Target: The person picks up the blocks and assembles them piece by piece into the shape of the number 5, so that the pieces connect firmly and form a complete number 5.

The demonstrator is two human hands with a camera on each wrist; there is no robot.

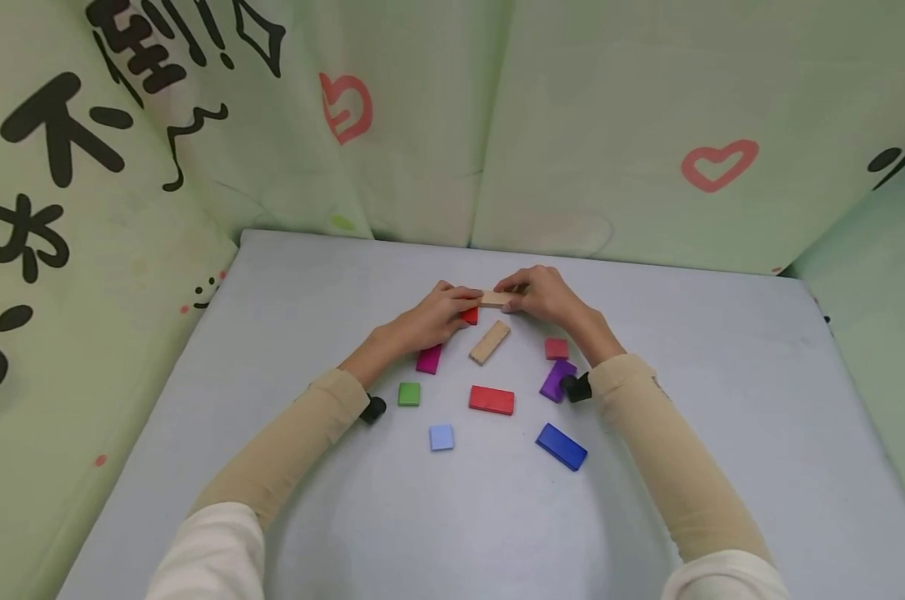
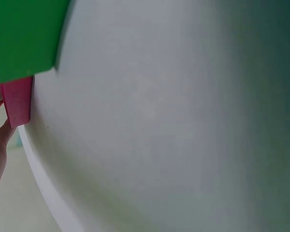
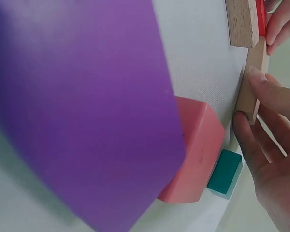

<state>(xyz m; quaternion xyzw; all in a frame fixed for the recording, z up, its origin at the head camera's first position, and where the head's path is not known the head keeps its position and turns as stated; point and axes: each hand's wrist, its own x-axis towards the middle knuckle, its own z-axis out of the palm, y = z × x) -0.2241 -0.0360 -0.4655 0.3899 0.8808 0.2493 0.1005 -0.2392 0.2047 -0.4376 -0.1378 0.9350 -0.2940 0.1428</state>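
At the far part of the table, my right hand [image 1: 548, 295] pinches a plain wooden block [image 1: 492, 300] between thumb and fingers. The right wrist view shows the thumb on this wooden block [image 3: 252, 82], whose end meets a red block [image 3: 261, 18]. My left hand [image 1: 430, 320] holds that red block [image 1: 471, 316] between thumb and fingers, which hide much of it. Nearer me, a second wooden block [image 1: 490, 342] lies slanted. Beneath the left hand is a magenta block [image 1: 428, 360], partly covered.
Around lie a green block [image 1: 409, 394], light blue block [image 1: 441, 437], red block [image 1: 492, 400], dark blue block [image 1: 562, 447], purple block [image 1: 556, 382] and pinkish-red block [image 1: 556, 348]. A teal block [image 3: 225, 172] shows near the right hand. Printed curtains [image 1: 587, 125] hang behind the table.
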